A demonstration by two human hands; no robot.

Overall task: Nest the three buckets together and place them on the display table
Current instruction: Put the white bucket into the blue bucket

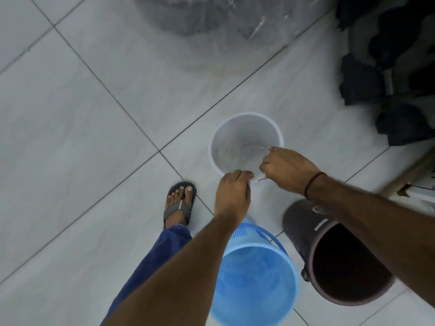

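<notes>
A clear translucent bucket (237, 140) stands upright on the tiled floor ahead of me. My left hand (231, 194) pinches its near rim. My right hand (286, 170) grips the rim on the near right side, with a thin wire handle hanging under the fingers. Below them a blue bucket (256, 278) with a blue handle stands upright close to my leg. To its right a dark maroon bucket (341, 262) stands with its mouth tilted toward me, partly hidden by my right forearm.
My left foot in a grey sandal (180, 203) stands left of the clear bucket. A large plastic-wrapped grey container (211, 27) sits at the top. Dark stacked goods (388, 74) line the right side. A wooden furniture edge (409, 175) shows at the right.
</notes>
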